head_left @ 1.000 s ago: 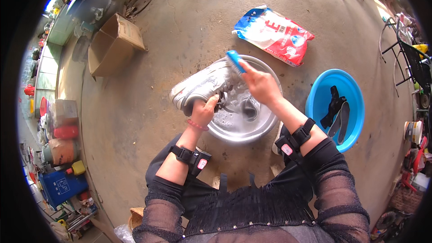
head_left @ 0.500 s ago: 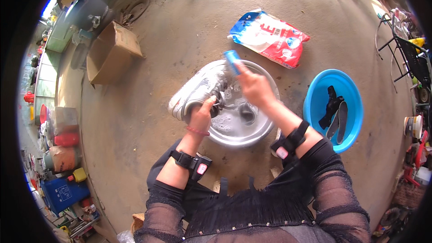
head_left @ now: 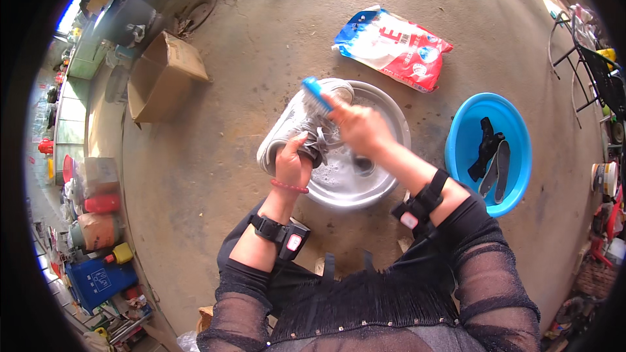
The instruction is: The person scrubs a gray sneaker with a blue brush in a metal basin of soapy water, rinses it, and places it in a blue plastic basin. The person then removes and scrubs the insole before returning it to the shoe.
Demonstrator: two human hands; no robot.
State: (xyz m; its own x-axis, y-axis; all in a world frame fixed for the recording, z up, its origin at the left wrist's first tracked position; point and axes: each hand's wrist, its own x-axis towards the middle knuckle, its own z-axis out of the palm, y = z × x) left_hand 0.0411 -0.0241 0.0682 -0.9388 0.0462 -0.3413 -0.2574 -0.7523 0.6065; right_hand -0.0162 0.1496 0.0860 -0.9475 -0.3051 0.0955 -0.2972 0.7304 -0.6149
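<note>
A pale grey sneaker (head_left: 282,132) with loose laces is held over the left side of a grey basin (head_left: 399,112). My left hand (head_left: 293,161) grips it at the ankle opening, fingers partly inside the shoe. In my right hand (head_left: 360,124) is a blue scrubbing brush (head_left: 315,94), its bristles against the upper near the toe. Cloudy, sudsy water (head_left: 336,179) lies in the basin. Something dark (head_left: 362,164), partly hidden by my right arm, sits in that water; I cannot make out what it is.
A blue basin (head_left: 454,150) on the right holds dark insoles (head_left: 501,171) and a black item. Beyond the grey basin lies a red, white and blue detergent bag (head_left: 391,49). An open cardboard box (head_left: 166,78) stands at left. A black metal-framed chair (head_left: 590,68) is far right.
The brush has moved left from above the basin onto the shoe's upper. The sneaker has tilted, its toe now further right over the basin.
</note>
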